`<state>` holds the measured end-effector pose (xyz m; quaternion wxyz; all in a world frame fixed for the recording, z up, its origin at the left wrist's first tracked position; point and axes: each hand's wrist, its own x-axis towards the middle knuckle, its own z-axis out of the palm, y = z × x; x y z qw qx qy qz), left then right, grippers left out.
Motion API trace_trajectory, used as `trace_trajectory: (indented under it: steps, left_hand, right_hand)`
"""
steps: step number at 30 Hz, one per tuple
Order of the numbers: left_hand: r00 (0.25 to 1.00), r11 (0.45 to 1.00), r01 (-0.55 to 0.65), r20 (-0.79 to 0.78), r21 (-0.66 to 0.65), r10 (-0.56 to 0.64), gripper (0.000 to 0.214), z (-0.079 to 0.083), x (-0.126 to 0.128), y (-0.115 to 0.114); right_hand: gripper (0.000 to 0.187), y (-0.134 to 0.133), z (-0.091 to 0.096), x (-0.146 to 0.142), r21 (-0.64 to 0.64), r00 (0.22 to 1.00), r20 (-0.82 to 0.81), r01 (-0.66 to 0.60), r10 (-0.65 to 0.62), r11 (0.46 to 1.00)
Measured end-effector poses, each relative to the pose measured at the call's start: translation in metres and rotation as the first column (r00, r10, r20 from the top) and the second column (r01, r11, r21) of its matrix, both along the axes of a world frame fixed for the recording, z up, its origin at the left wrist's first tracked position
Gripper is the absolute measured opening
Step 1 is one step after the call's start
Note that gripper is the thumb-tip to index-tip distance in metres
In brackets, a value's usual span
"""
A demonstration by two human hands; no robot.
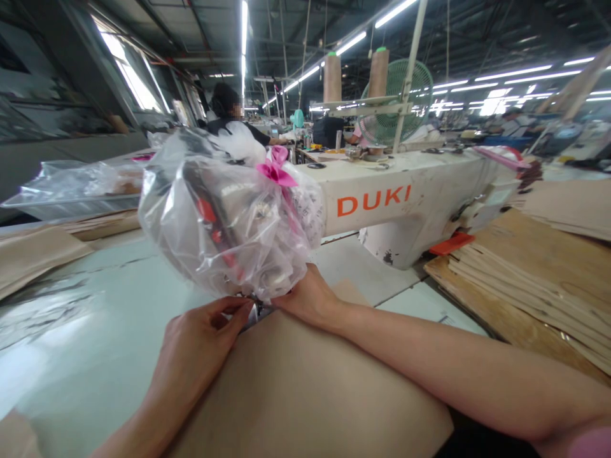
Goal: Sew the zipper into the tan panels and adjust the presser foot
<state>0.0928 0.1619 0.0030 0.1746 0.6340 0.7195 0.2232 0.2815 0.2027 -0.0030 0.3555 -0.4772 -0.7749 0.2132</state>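
Pale table (95, 343), tan fabric (305, 394) beneath left hand (200, 337) and right hand (310, 296)

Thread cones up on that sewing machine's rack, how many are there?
2: left cone and right cone, side by side on the rack above the machine; others may hide elsewhere.

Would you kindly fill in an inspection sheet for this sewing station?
Surface: pale green table, partly covered.
Job's things: tan fabric lies at the plastic-wrapped head of the sewing machine.
Clutter: stacked tan pieces on the right; plastic bags at left.
Hands: left hand and right hand rest on the fabric's far edge; grip unclear.
Cables: nothing seen.
Surroundings: thread cones, fan, a person behind.
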Motion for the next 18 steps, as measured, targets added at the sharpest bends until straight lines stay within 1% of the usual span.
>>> trace_trajectory:
  steps: [3, 7, 12, 18]
  left_hand:
    - [1.000, 1.000, -0.013, 0.015, 0.025, 0.013, 0.034, 0.0001, -0.0028, -0.0017]
    - [0.999, 1.000, -0.016, 0.043, 0.020, 0.015, 0.035, -0.0011, -0.0042, -0.0017]
    - [0.999, 0.998, -0.007, 0.049, 0.057, 0.004, 0.032, -0.0036, -0.0016, 0.0004]
    - [0.998, 0.997, 0.008, 0.054, 0.073, -0.012, 0.029, -0.0011, 0.0013, -0.0003]
  right_hand:
    - [0.004, 0.0037, 0.0006, 0.0022, 0.000, 0.998, 0.051, 0.041, -0.041, 0.999]
    - [0.003, 0.0070, 0.0016, 0.0052, 0.003, 0.996, 0.069, 0.051, -0.051, 0.999]
    - [0.002, 0.0068, 0.0029, 0.0044, -0.015, 0.994, 0.087, 0.061, -0.059, 0.998]
    - [0.001, 0.0071, 0.0026, 0.0028, -0.029, 0.989, 0.127, 0.079, -0.075, 0.996]
